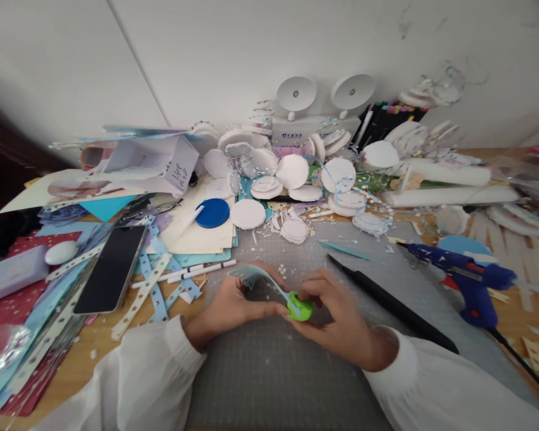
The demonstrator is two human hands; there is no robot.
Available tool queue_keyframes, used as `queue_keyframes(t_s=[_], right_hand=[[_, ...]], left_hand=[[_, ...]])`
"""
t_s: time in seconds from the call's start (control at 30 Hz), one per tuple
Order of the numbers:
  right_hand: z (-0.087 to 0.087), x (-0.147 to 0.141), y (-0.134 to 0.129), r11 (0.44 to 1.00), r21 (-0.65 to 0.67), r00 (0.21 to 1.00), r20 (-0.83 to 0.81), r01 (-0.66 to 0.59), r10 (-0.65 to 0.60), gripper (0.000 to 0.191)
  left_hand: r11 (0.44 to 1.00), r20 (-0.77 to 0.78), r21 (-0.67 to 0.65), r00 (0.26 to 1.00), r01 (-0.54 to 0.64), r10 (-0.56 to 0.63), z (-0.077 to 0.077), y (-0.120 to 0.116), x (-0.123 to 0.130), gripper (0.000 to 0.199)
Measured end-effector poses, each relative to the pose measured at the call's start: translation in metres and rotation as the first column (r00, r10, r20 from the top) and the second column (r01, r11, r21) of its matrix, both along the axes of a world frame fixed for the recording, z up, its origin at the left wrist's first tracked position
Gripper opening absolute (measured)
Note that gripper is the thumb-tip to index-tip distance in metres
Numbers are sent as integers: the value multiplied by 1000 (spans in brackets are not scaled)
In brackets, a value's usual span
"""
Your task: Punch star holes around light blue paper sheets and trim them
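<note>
Over the grey cutting mat, my left hand grips a curved light blue paper strip. One end of that strip runs into a small bright green punch, which is closed in the fingers of my right hand. The left thumb reaches to the punch's left edge. Both hands are close together, slightly above the mat. Small paper bits lie on the mat behind them.
A black knife-like tool and a blue glue gun lie to the right. At the left are a phone, punched strips and white pens. White discs crowd the back near a two-headed lamp.
</note>
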State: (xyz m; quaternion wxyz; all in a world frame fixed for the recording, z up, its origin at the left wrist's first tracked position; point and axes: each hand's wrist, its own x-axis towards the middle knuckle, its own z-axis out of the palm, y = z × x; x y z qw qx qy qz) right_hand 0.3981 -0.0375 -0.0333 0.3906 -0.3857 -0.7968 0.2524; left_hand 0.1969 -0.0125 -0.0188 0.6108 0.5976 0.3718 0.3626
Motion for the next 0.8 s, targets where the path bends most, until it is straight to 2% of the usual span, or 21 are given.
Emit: queue_keyframes(t_s=[0.23, 0.37, 0.5, 0.67, 0.8], right_hand=[[7, -6, 0, 970, -227, 987, -151, -86, 52, 29], [8, -7, 0, 908, -391, 970, -236, -149, 58, 31], [2, -7, -4, 834, -513, 955, -293, -202, 52, 38], [-4, -10, -8, 764, -605, 938, -346, -225, 2, 53], [-1, -11, -6, 705, -643, 892, -451, -299, -33, 47]], left_hand=[[993, 37, -118, 999, -10, 14, 7, 2, 1, 29], [989, 36, -144, 999, -18, 23, 10, 4, 4, 25], [988, 52, -145, 997, -44, 52, 6, 3, 4, 27], [975, 8, -212, 997, -69, 73, -1, 1, 0, 34], [976, -18, -168, 991, -136, 135, -5, 2, -2, 43]])
